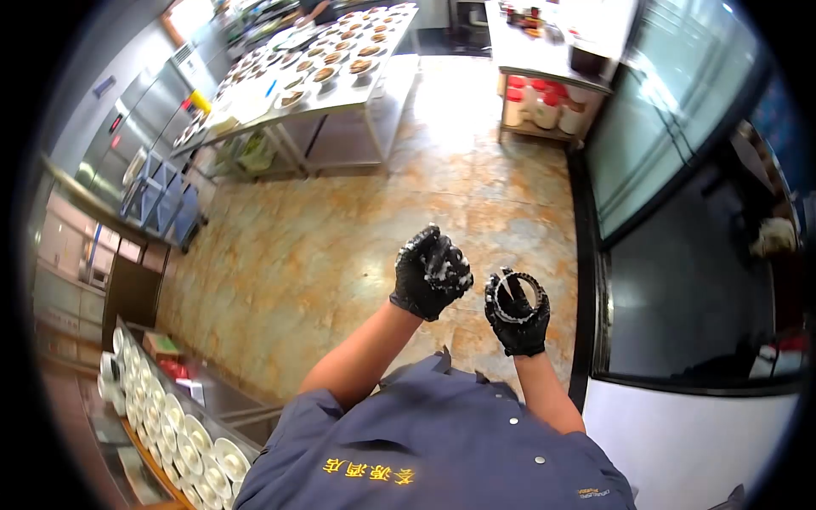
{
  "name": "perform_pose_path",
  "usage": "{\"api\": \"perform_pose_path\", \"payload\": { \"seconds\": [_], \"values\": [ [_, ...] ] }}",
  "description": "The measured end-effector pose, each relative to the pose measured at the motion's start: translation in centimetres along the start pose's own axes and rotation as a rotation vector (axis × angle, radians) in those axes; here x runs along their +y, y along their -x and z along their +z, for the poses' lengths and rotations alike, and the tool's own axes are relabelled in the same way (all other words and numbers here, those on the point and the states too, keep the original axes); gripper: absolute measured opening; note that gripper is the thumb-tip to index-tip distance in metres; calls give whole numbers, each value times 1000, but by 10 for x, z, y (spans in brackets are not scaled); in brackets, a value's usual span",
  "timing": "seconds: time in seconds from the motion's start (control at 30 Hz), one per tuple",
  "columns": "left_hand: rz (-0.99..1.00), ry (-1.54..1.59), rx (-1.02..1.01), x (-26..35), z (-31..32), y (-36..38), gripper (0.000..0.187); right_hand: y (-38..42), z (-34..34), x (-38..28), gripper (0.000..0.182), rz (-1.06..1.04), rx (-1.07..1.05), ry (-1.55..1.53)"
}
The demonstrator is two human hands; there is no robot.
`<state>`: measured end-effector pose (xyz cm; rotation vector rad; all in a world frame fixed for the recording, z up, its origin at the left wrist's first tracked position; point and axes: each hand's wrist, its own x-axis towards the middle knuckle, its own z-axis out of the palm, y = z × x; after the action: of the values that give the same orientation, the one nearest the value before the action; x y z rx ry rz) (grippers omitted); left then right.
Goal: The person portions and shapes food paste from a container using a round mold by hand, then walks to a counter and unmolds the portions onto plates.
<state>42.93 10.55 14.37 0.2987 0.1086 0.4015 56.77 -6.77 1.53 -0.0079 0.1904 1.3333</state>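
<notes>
Both my hands wear black gloves smeared with a white, lumpy substance. My left hand point(432, 274) is raised in front of my chest with its fingers curled in; whether anything lies inside them is hidden. To its right, my right hand point(518, 316) grips a round ring point(539, 293), which has white bits stuck along its rim. The two hands are apart, above the tiled floor point(340, 246).
A long steel table point(374, 92) with many plates of food stands ahead at the left, a person point(318, 10) behind it. A blue cart point(161, 200) is at the left, stacked white dishes point(174, 412) at lower left. A shelf point(544, 127) with red-lidded jars and a glass door point(659, 127) are at the right.
</notes>
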Motion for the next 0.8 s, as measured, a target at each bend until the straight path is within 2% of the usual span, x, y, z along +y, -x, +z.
{"api": "perform_pose_path", "payload": {
  "seconds": [0.07,0.2,0.27,0.33,0.37,0.4,0.43,0.47,0.5,0.53,0.57,0.6,0.63,0.67,0.7,0.73,0.8],
  "values": [
    [77,-10,-82,53,-20,0,53,-55,23,41,74,67,16,72],
    [227,15,124,150,-38,5,53,-172,46,100,70,365,-76,27],
    [305,-9,-61,218,-73,-6,56,-237,51,119,68,358,12,126],
    [475,-25,-76,278,-102,-8,57,-291,49,122,64,417,40,157],
    [547,-28,-8,305,-119,2,57,-321,32,128,60,316,154,168],
    [635,-50,158,333,-142,16,57,-348,32,132,55,324,154,197],
    [686,-90,135,363,-184,32,57,-379,29,134,54,394,71,204],
    [714,-169,247,390,-220,58,56,-417,27,141,53,460,-25,199],
    [779,-179,395,405,-262,88,53,-453,29,152,52,506,43,187],
    [819,-23,692,409,-290,122,50,-488,33,167,52,544,113,172],
    [878,129,1125,412,-321,147,49,-522,42,187,52,563,10,224],
    [897,214,1339,398,-352,182,39,-553,50,204,55,651,27,284],
    [878,197,1411,365,-403,230,31,-582,53,221,57,694,105,297],
    [839,242,1583,330,-438,268,30,-612,55,240,59,731,180,313],
    [829,359,1822,289,-453,288,57,-638,59,258,64,794,205,299],
    [841,504,1638,252,-462,312,71,-664,63,275,69,856,230,285],
    [880,612,1682,220,-463,319,62,-718,57,312,74,893,204,300]
  ]
}}
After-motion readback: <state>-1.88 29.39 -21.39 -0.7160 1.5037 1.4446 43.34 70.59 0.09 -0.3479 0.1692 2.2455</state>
